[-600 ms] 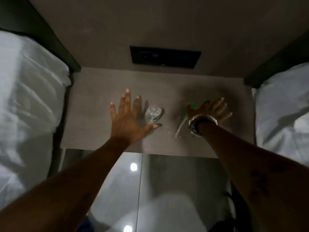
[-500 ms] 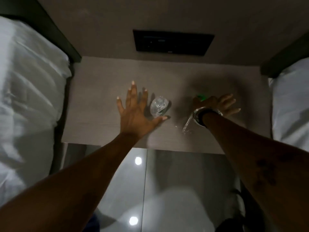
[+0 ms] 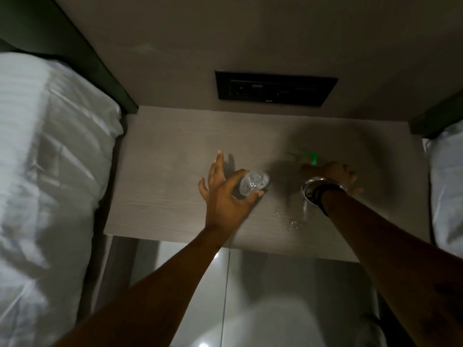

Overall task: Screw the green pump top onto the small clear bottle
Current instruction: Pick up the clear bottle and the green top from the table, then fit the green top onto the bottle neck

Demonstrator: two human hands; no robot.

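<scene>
- Slippage is risked: small clear bottle (image 3: 253,182), on the nightstand (image 3: 162,171), is pinched only between thumb and forefinger of the left hand (image 3: 223,194).
- Nearby, green pump top (image 3: 310,157) is partly covered by the right hand (image 3: 330,172); its grasp cannot be told.
- Threads may be crossed if the top is tilted.

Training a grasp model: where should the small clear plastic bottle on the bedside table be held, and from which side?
Grip the small clear plastic bottle round its rounded body from the left, thumb on the near side, forefinger over the far, as the left hand does; it looks narrow enough.
</scene>
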